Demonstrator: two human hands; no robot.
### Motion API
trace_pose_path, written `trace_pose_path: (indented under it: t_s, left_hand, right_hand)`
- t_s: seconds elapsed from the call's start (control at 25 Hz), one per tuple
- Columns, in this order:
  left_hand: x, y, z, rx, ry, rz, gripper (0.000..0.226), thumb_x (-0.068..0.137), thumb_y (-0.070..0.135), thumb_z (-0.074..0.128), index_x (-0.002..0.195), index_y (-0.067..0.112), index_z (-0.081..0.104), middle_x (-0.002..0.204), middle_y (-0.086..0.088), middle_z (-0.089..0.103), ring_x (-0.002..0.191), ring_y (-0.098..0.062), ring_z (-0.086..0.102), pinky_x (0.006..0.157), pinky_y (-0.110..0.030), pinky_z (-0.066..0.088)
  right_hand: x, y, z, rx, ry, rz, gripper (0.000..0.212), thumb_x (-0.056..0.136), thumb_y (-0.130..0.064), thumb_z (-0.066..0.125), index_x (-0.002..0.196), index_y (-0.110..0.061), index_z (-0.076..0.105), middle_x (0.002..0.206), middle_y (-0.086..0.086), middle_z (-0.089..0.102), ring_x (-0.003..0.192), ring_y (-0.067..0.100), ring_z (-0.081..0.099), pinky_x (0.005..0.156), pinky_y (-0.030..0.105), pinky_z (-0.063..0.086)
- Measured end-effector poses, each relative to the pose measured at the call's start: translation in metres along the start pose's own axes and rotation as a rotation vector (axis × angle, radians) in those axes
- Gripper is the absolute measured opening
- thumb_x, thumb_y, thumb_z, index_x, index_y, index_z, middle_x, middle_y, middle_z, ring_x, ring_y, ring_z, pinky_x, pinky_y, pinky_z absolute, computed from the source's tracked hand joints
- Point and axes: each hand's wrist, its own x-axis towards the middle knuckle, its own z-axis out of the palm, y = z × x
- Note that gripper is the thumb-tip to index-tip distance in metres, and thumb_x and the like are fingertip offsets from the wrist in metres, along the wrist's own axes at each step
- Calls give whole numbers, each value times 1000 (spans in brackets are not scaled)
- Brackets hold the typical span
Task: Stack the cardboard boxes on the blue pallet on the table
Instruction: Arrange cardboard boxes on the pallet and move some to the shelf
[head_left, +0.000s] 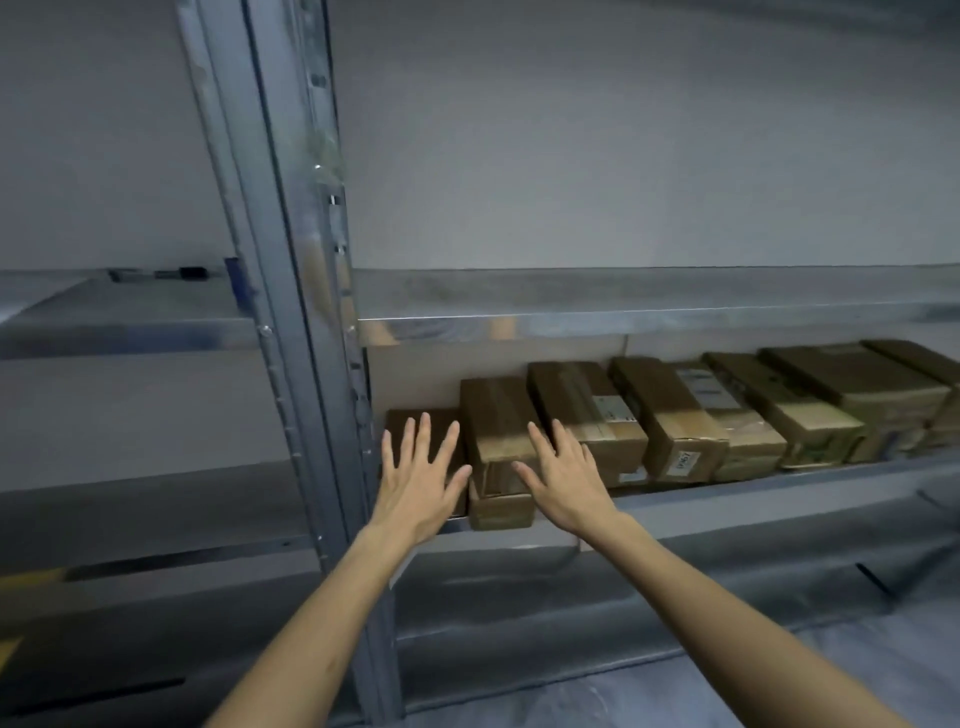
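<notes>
**Both hands open, flanking the end box on the shelf**

Left hand (422, 480): fingers spread and straight, holding nothing. Right hand (563, 486): same, splayed, empty. Contact with any cardboard: cannot tell.

The box (496, 421) sits between the two hands, just ahead of the fingertips. It lies on top of a lower box (501, 512) whose front face pokes out past the shelf (779, 486) edge. Long axis of the box runs front to back, away from the person, so the short end faces the hands. The left hand is at its left side and the right hand at its right, about equally near. A two-sided clamp and a straight pull looks likely.

A small box (402, 421) is partly hidden behind the left fingers. More boxes (675, 415) run rightward in a row. Steel post (311, 364) stands just left of the left hand.

Pallet and table: not in view. No box moved yet, by my reading.
</notes>
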Motion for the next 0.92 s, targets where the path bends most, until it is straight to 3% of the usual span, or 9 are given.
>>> trace_pose_path:
  t_s: [0.16, 0.44, 0.56, 0.64, 0.72, 0.8, 0.92]
  left_hand:
    - [48, 12, 31, -17, -60, -53, 67, 100, 61, 13, 158, 33, -2, 165, -16, 12, 152, -34, 10, 119, -55, -8]
    - [80, 42, 68, -217, -176, -153, 67, 100, 63, 21, 158, 34, 3, 165, -17, 8, 150, -36, 16, 121, -53, 1]
    - [71, 61, 77, -215, -137, -205, 72, 97, 69, 18, 158, 33, 7, 165, -15, 10, 149, -33, 20, 121, -51, 2]
    - [67, 76, 83, -231, -130, -273, 75, 94, 73, 14, 158, 35, 8, 165, -14, 7, 151, -33, 15, 121, -52, 2]
    - [65, 90, 87, -272, -114, -376, 75, 92, 76, 12, 157, 38, 10, 166, -13, 2, 152, -34, 8, 122, -54, 2]
    - [61, 102, 89, -343, -65, -507, 73, 92, 76, 15, 156, 41, 11, 167, -11, -2, 153, -34, 1, 120, -56, 5]
    - [56, 121, 90, -462, 20, -692, 70, 94, 73, 25, 156, 44, 9, 167, -10, -6, 153, -34, -1, 120, -56, 11]
  right_hand:
    - [49, 23, 15, -9, -47, -36, 69, 100, -59, 29, 158, -27, 11, 165, 15, 7, 152, 30, 7, 121, 46, 9]
    - [113, 53, 25, -36, -154, -50, 62, 101, -57, 32, 150, -19, 33, 154, 18, 35, 140, 36, 35, 115, 50, 28]
    - [135, 64, 21, -22, -227, -98, 62, 101, -55, 33, 154, -23, 26, 154, 17, 38, 137, 35, 43, 112, 51, 34]
    - [154, 72, 19, 0, -268, -143, 63, 102, -54, 33, 157, -29, 16, 162, 12, 23, 142, 34, 36, 113, 49, 35]
    - [174, 80, 19, 32, -293, -204, 63, 101, -55, 34, 157, -33, 15, 165, 6, 11, 149, 32, 20, 118, 48, 26]
    - [193, 86, 23, 29, -326, -268, 62, 101, -56, 34, 156, -35, 16, 165, 5, 11, 151, 32, 13, 122, 48, 17]
    - [221, 90, 32, -39, -338, -366, 61, 101, -56, 32, 156, -31, 19, 164, 7, 15, 150, 33, 15, 122, 46, 14]
